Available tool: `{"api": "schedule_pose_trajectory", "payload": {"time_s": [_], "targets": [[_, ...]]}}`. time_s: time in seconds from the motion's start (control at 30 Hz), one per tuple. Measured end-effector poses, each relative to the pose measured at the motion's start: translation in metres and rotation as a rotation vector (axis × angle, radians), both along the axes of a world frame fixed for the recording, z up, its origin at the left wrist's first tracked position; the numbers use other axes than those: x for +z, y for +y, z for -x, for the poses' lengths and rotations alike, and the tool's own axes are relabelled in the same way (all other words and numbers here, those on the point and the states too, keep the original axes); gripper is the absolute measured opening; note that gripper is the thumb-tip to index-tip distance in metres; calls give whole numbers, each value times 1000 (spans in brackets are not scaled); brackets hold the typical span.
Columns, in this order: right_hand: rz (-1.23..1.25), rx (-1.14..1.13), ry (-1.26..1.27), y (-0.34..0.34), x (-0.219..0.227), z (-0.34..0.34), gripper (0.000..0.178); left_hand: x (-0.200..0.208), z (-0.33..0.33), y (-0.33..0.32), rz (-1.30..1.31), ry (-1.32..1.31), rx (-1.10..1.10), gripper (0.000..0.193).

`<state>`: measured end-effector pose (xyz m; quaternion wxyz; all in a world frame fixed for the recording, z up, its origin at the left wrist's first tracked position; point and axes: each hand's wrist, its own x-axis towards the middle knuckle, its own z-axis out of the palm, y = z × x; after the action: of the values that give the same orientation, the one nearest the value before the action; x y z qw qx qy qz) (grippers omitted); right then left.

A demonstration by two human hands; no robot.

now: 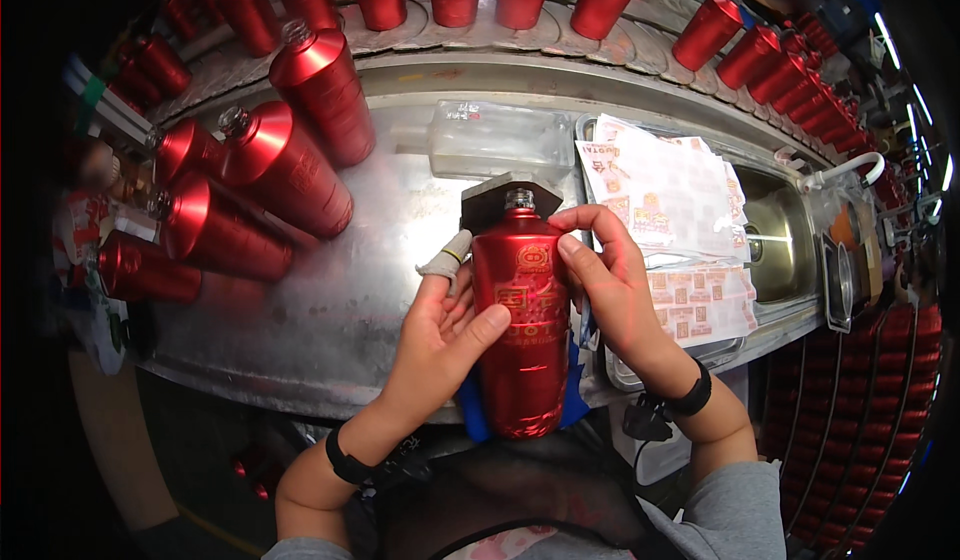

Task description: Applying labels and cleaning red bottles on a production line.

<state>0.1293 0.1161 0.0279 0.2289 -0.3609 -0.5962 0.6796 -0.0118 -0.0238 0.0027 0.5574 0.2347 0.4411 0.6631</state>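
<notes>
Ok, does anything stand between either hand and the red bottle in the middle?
Nothing visible does: the left hand's thumb lies on the front of the red bottle, and the right hand's thumb and index finger are at its upper right side.

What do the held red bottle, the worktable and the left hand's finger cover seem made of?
Red bottle: probably glass, coated metallic red; the bare neck looks clear and glossy. Worktable: likely stainless steel, grey with blurred bright reflections. Finger cover: perhaps cloth or rubber, matte and wrinkled.
</notes>
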Motion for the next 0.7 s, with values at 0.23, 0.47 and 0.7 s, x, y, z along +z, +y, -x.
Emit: {"api": "schedule_pose_trajectory", "payload": {"time_s": [0.23, 0.47, 0.7], "targets": [[-135, 10, -10, -4, -8, -8, 25, 9, 4, 26, 32, 21, 72, 65], [-52, -55, 40, -2, -9, 1, 28, 11, -1, 36, 93, 9, 114, 58], [-184, -45, -106, 1, -10, 5, 30, 8, -5, 37, 78, 62, 147, 52]]}}
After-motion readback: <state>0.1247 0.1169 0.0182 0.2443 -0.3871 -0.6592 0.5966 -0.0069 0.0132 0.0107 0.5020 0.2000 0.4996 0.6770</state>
